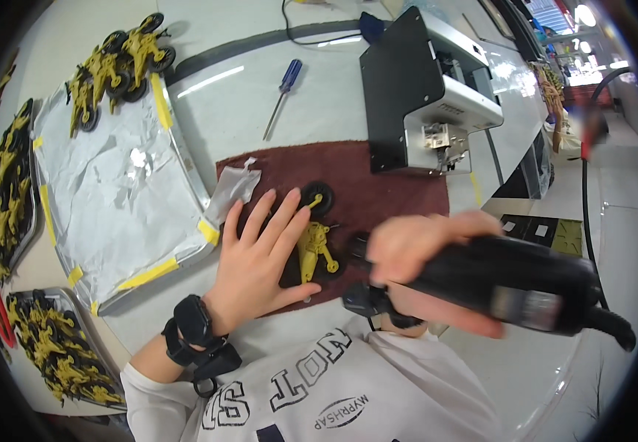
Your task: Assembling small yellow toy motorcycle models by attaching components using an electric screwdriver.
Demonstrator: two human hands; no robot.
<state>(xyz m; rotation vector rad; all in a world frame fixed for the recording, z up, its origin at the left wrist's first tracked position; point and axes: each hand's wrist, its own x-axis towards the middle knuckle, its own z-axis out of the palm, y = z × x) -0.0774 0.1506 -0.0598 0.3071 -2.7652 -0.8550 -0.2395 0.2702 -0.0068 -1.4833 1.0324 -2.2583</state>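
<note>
The left hand [260, 261] lies flat with its fingers straight and spread, partly over the yellow model frame [309, 254], which rests on the brown cloth [407, 195] upon the counter [326, 96]. These fingers are not closed around anything. The right hand [418, 247] is blurred, but its fingers are wrapped around the black power tool [473, 283]. The tool's front end is near the frame's right side; whether they touch, I cannot tell. Beyond the cloth lies the blue-handled screwdriver [289, 77], between the paper-lined tray [112, 206] and the black-and-silver machine [396, 99].
</note>
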